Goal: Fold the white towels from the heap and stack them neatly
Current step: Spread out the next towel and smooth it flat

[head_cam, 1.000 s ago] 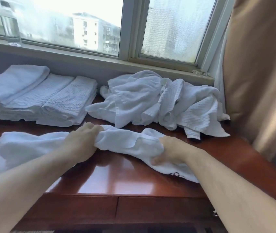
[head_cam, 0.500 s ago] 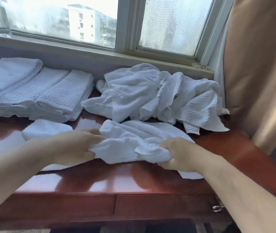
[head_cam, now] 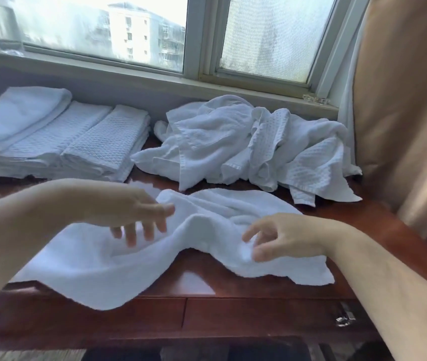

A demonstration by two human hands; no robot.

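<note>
A: What has moved in the last half second?
B: Both hands gripped the bunched towel point(head_cam: 90, 269) then. Now it lies spread and rumpled on the surface point(head_cam: 379, 225), with its near-left corner hanging over the front edge.
A: And the hands?
B: The left hand point(head_cam: 134, 212) hovers over its left part, fingers loose and spread, holding nothing. The right hand point(head_cam: 285, 238) is at its right part, fingers half curled; I cannot tell whether it pinches cloth. The heap point(head_cam: 246, 142) lies just behind, with the folded stack point(head_cam: 58, 136) to its left.
</note>
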